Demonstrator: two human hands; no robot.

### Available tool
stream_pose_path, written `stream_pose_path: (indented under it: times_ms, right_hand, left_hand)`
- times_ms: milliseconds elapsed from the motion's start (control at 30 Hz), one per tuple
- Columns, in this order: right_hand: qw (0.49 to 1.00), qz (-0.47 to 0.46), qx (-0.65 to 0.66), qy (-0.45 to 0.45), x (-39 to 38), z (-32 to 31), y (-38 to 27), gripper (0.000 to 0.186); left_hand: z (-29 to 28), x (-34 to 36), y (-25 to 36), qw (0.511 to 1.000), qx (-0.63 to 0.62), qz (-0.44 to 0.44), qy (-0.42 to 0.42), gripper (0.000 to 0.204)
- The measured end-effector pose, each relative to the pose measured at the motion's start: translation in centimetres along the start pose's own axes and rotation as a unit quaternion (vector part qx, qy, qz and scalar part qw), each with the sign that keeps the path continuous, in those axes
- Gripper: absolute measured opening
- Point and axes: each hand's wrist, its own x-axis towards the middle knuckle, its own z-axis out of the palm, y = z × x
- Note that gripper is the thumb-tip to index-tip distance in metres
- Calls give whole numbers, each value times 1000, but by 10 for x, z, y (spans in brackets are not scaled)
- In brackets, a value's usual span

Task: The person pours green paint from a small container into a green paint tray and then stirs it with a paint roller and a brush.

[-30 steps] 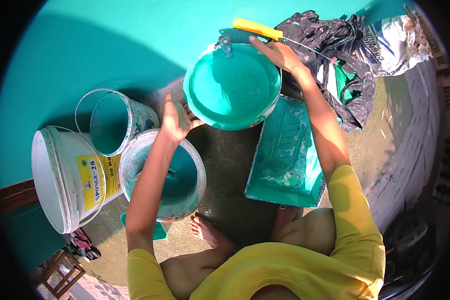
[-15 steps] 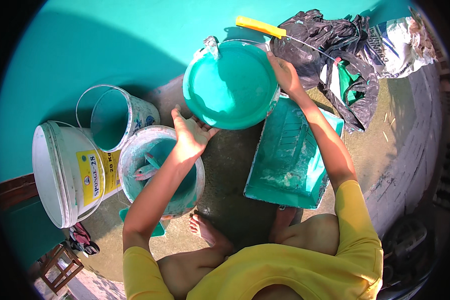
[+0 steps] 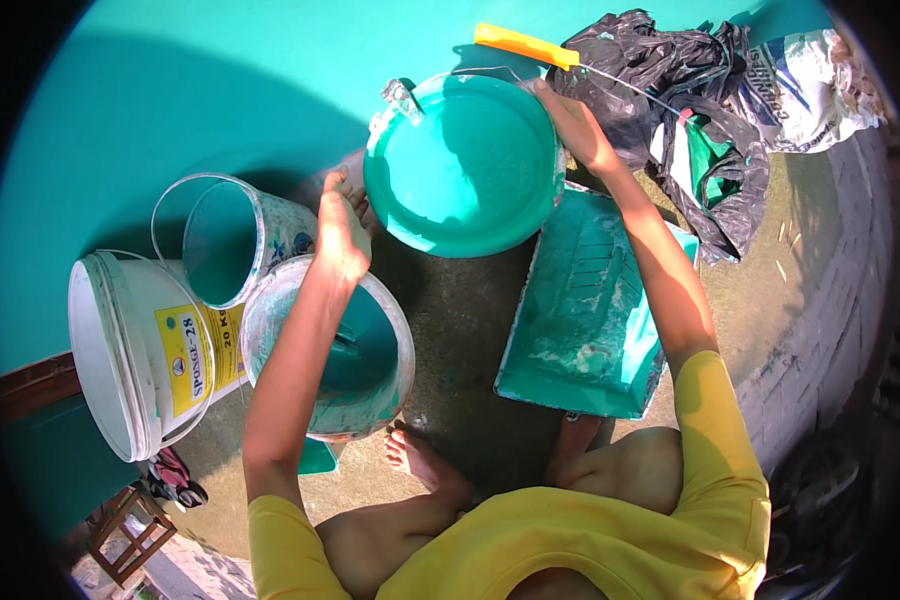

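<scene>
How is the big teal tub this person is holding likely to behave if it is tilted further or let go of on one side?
The teal tub is probably slippery: wet paint coats its inside and rim. The right hand has a grip on its far rim and the left hand is at its near edge, so losing one side would likely let it swing or tip. It looks nearly empty, so probably light for its size.

Clutter around the paint spot
White bucket (image 3: 120, 350), paint tray (image 3: 585, 310), black bags (image 3: 670, 110), sack (image 3: 810, 80), wooden stool (image 3: 130, 530).

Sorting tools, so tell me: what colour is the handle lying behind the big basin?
Bright yellow-orange handle, clearest in the head view.
</scene>
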Motion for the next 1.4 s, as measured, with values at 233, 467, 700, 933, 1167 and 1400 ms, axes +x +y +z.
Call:
stream_pose_path:
  times_ms: [233,467,700,933,1167,1400]
  right_hand:
    - [934,247,238,-103,-80,-22,-12,60]
    - [952,204,215,-73,-102,-10,-35,53]
    - [973,183,131,-53,-84,-10,-31,45]
    - [991,120,26,-60,-68,-14,-26,41]
    - [992,88,26,-86,-66,-13,-49,38]
    - [994,30,-1,-101,-83,-40,-91,33]
  left_hand:
    - [13,45,64,887,434,126,-94,108]
    - [37,90,61,850,492,176,-67,85]
    - [36,90,44,884,403,237,-26,60]
    - [18,62,37,905,369,212,-12,42]
    - [-8,20,33,943,225,233,-74,39]
    - [10,-60,48,964,158,198,-81,31]
